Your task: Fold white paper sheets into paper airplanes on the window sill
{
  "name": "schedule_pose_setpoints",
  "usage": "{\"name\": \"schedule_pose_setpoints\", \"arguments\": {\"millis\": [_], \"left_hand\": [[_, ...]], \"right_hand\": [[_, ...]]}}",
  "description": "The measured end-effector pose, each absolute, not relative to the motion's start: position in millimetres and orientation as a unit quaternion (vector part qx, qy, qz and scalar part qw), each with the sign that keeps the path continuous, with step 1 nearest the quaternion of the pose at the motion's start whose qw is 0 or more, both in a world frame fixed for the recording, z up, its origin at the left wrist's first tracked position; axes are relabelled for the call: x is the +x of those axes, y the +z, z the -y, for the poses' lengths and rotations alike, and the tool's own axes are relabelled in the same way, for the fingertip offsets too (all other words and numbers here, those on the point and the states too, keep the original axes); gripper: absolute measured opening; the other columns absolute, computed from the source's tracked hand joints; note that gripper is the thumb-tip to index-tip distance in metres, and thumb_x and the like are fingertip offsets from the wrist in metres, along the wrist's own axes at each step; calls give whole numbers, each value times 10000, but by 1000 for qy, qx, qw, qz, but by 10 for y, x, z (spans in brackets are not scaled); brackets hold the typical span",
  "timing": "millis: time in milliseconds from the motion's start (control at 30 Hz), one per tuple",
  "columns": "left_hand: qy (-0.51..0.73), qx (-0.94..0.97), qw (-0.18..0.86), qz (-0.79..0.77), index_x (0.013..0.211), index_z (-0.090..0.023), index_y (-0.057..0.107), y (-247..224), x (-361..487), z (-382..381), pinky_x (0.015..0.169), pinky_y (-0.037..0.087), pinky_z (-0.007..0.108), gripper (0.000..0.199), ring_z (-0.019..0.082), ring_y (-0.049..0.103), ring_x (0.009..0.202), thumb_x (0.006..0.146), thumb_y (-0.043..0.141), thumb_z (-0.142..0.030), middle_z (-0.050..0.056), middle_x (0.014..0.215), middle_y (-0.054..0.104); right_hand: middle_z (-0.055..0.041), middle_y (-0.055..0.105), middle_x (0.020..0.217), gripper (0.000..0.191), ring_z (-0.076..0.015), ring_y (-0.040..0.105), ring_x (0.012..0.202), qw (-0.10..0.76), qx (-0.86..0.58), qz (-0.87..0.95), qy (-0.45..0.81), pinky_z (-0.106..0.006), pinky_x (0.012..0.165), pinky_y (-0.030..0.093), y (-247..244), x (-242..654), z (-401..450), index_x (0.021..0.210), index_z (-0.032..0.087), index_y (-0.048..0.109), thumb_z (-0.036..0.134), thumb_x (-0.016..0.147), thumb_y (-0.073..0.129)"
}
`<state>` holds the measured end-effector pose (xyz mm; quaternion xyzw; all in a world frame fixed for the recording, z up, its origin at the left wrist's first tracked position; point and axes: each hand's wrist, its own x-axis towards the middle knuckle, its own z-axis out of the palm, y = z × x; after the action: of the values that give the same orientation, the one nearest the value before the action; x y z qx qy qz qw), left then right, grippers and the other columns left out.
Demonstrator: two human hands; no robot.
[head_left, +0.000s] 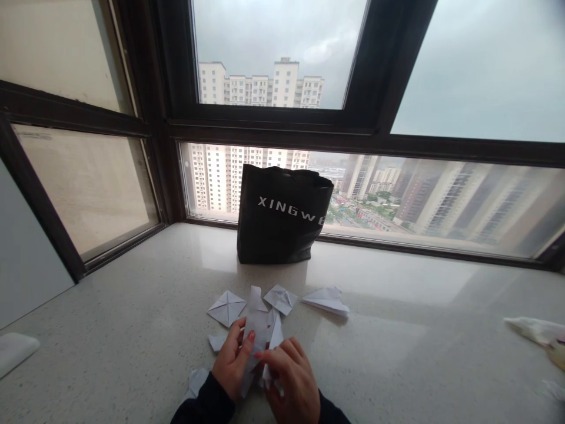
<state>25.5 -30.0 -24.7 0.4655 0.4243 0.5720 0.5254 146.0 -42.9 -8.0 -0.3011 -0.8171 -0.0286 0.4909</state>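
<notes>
We hold a folded white paper [256, 323] upright in our left hand [232, 360], clamped with the thumb on its near face and the other fingers at its left edge and behind. Our right hand [290, 376] is close beside it, fingers bent, one fingertip touching the lower part of the paper; we cannot tell how firmly it grips, as its inner side is hidden. The paper is in front of us, above the pale speckled surface [397, 347]; its lower end is partly covered by our right hand.

Around it we see more folded paper: a creased square [226, 308] to the left, a second square [281, 299] just to the right of its top, and a pointed folded sheet [327, 301] farther right. A small piece [216, 343] shows beside our left fingers, and another piece [197, 381] lies near our left sleeve [206, 404].

Beyond the papers, a black bag [282, 218] with white lettering stands upright near the window [441, 203], through which we see tall buildings. A white object [16, 351] is at the far left edge.
</notes>
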Motion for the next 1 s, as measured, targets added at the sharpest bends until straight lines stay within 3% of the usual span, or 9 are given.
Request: {"name": "schedule_pose_setpoints", "arguments": {"millis": [133,267,333,433,533,600,700,833,1000], "left_hand": [[567,427,584,-394,984,-168,417,-275,317,340,700,417,261,474,167,576,726,650,549,-477,39,779,628],[541,366,647,-394,960,-174,381,-248,247,282,701,426,275,607,183,594,700,504,687,-431,42,759,643],[537,353,655,-397,945,-173,380,-224,210,258,662,442,271,655,196,601,693,437,738,-381,51,769,646],[574,345,631,-392,967,-178,394,-201,205,260,656,457,278,614,222,603,758,479,730,-336,70,858,637],[592,343,608,-402,990,-179,413,-202,244,286,678,465,301,605,251,586,835,491,729,-313,90,935,621],[587,344,610,-406,973,-173,439,-212,267,296,698,463,307,589,254,582,846,483,734,-314,92,930,625],[583,322,634,-393,967,-172,470,-232,266,290,710,463,297,540,237,583,841,517,710,-348,75,903,633],[564,234,674,-416,1087,-193,425,-262,222,276,654,491,315,556,225,594,815,602,656,-338,62,916,629],[498,215,733,-410,1024,-87,490,-229,247,322,604,500,381,501,293,600,781,673,559,-438,139,836,636]], "right_hand": [[11,538,523,157,-143,446,495,453,-255,853,-54,-260,514,353,-24,1412,427,787,217,461,113,773,344],[-32,576,672,188,-167,498,616,424,-231,875,26,-276,573,404,-30,1421,424,903,200,445,332,779,396],[-54,566,770,298,-191,507,731,449,-254,854,66,-305,653,413,-70,1452,414,982,189,417,372,749,454],[-67,523,862,279,-202,487,821,549,-364,748,83,-341,720,392,-147,1527,347,1016,190,387,232,754,475],[-28,505,765,338,-165,493,658,567,-454,661,190,-293,593,410,-207,1597,222,1001,174,419,262,703,551],[17,480,623,267,-129,453,526,536,-463,630,320,-246,485,379,-227,1627,140,850,160,499,326,662,591],[39,455,523,253,-107,421,471,524,-435,582,444,-223,449,349,-221,1660,61,632,166,491,404,656,576],[50,440,497,300,-93,397,436,545,-417,557,468,-214,426,338,-160,1696,54,641,169,480,464,679,517],[42,473,494,239,-97,409,458,520,-423,596,443,-218,456,347,-116,1647,137,610,159,525,388,652,576]]}}
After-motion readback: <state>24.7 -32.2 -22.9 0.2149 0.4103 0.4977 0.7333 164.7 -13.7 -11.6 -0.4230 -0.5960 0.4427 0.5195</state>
